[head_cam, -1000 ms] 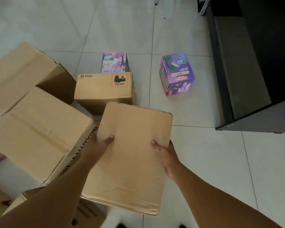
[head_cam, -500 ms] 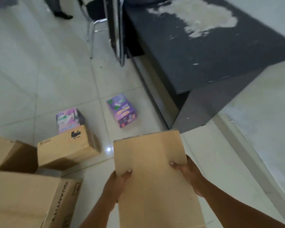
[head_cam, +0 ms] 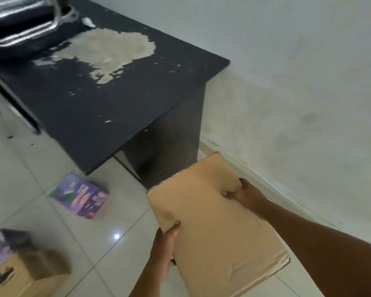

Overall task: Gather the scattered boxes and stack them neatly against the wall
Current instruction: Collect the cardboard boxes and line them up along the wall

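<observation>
Cardboard box (head_cam: pixel 214 224) gripped between left hand (head_cam: pixel 164 251) and right hand (head_cam: pixel 247 196)

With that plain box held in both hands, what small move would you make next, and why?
Probably lower the cardboard box to the floor strip beside the wall, right of the black desk. Both the left hand and right hand hold it, and its far end points there.

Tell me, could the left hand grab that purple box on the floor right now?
Probably not yet. The left hand and right hand both grip the brown box. The floor toward the purple box looks clear, but the hand would have to let go first.
</observation>
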